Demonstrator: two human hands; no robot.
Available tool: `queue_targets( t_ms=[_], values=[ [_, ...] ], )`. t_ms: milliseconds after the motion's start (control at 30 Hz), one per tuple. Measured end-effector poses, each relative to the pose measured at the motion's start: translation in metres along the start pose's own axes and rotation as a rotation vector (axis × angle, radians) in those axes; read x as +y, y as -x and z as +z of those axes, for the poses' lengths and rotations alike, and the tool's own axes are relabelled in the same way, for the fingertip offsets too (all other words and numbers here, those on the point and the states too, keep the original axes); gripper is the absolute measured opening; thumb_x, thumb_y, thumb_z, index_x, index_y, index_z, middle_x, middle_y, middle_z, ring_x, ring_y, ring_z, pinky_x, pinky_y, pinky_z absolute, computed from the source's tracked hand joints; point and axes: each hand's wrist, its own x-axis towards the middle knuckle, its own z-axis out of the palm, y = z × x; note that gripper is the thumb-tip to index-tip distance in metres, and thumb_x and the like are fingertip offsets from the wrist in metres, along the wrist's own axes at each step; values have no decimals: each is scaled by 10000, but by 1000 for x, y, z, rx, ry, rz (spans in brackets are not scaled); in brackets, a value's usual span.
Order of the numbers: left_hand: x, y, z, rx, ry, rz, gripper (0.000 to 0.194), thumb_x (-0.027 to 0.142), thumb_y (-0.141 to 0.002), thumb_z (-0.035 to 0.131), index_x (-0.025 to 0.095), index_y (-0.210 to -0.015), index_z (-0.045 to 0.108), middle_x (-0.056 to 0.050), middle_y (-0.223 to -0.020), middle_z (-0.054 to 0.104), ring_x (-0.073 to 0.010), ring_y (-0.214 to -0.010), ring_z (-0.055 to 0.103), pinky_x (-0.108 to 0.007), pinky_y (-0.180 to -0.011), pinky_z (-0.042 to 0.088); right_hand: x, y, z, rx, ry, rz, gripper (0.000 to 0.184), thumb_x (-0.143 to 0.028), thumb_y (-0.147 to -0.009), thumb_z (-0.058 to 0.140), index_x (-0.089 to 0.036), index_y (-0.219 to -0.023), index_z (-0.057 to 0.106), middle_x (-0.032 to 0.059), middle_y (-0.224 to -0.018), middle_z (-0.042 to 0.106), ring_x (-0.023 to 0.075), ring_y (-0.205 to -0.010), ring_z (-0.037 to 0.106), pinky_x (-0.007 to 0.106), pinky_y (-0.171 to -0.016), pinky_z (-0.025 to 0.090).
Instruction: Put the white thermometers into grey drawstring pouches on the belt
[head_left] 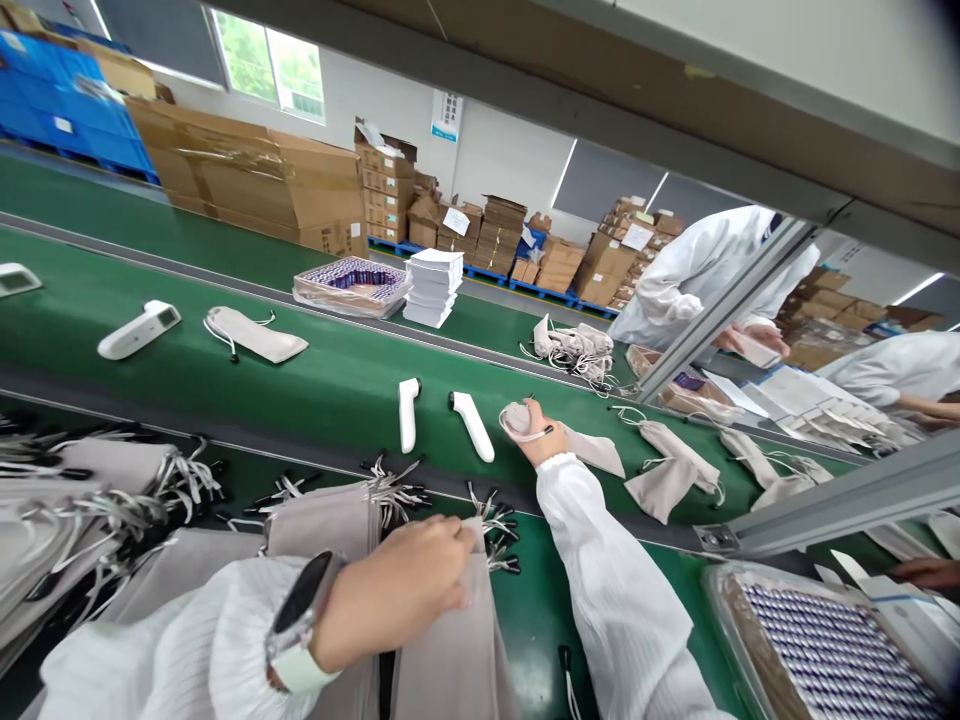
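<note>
My left hand, with a watch on the wrist, pinches the upper edge of a flat grey drawstring pouch on a stack at the near side. Over the green belt, my right hand closes round the cord end of another grey drawstring pouch; the hand covers part of it. Left of it lie two white handheld thermometers, one slanted and one nearly upright in view. Farther left are another white thermometer and a grey pouch.
More pouches lie on the belt to the right. Stacked pouches fill the near left. A tray of batteries stands at lower right. A metal post and an overhead beam frame the space. A co-worker works across the belt.
</note>
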Motion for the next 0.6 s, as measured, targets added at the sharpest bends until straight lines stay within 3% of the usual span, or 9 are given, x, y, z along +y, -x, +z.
queue_targets(
  t_ms=[100,200,300,433,600],
  values=[
    [-1,-6,22,-79,-153,-44,331,37,-583,546,126,-901,528,-85,-915,563,-253,-849,531,-333,-701,426,-3,0,16,108,70,-32,499,-324,-738,480,-245,-1219,375,102,-1080,517,249,-972,477,346,-774,347],
    [4,-14,27,-58,-190,-82,406,-40,-537,469,110,-910,529,-92,-930,561,-247,-836,536,-331,-683,449,-13,4,23,176,-11,-133,354,-242,-787,395,-205,-1130,475,100,-1036,531,230,-982,457,347,-822,327],
    [9,-21,21,24,-240,-111,418,-84,-583,366,82,-925,538,-125,-980,541,-258,-900,512,-352,-717,448,-23,9,32,69,-198,-156,378,-300,-749,487,-172,-1104,494,113,-981,547,234,-967,463,341,-829,343],
    [12,-28,19,97,-295,-132,410,-89,-672,294,57,-972,532,-150,-998,532,-273,-961,479,-354,-710,449,-18,3,41,-105,-590,31,514,-200,-632,619,-183,-1126,476,105,-1009,550,250,-990,480,382,-862,353],
    [13,-26,15,105,-273,-112,292,-39,-729,325,102,-866,542,-108,-903,549,-248,-871,488,-344,-668,428,-3,-13,20,-175,-920,85,457,-305,-794,416,-157,-1218,330,71,-879,604,171,-760,602,326,-665,490]
  ],
)
